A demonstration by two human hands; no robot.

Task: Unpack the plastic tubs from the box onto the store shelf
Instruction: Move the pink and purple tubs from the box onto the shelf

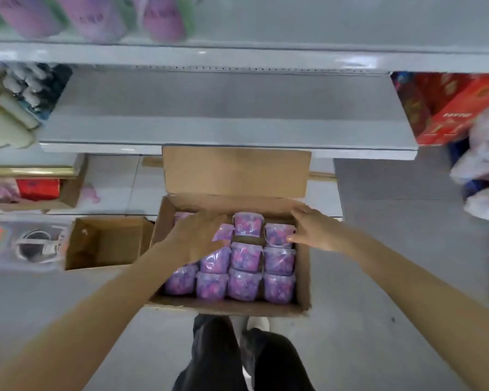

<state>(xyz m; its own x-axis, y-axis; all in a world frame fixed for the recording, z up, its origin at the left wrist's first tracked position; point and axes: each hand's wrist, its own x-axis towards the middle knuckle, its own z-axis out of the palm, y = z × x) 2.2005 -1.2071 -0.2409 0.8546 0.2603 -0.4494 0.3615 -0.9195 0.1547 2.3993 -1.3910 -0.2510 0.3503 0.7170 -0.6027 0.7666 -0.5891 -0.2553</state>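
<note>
An open cardboard box (232,306) sits on the floor below the grey store shelf (229,128). It holds several clear plastic tubs (243,283) filled with pink and purple pieces, packed in rows. My left hand (198,235) reaches in from the left and covers the rear left tubs, its fingers curled over a tilted tub (223,232). My right hand (311,230) is at the rear right corner of the box. Its thumb touches the rear right tub (277,235) and its fingers stretch along the box rim.
An empty smaller carton (105,241) stands left of the box. Another carton with red packs (37,190) is further left. Red boxes (460,108) and white bags (486,165) sit at the right. Purple bottles (96,18) fill the upper shelf. My legs (237,356) are just behind the box.
</note>
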